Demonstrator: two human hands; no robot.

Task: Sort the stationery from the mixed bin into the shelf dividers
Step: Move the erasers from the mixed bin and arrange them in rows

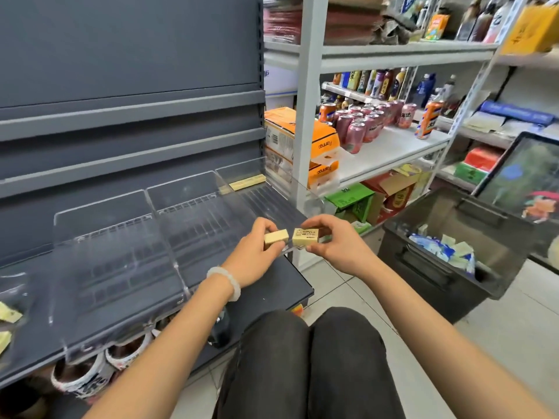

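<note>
Nearby: dark bin (447, 267) (right), clear dividers (169, 237) ahead.

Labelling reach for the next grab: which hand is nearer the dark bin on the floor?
Right. The right hand, holding a yellow eraser, sits just left of the dark bin. The left hand, holding another eraser, is farther left, over the shelf's front edge.

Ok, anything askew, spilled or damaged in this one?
Nothing stands out. Each hand, left and right, holds a small yellow eraser box over the shelf; the clear dividers stand upright, and the bin sits upright on the floor.
</note>
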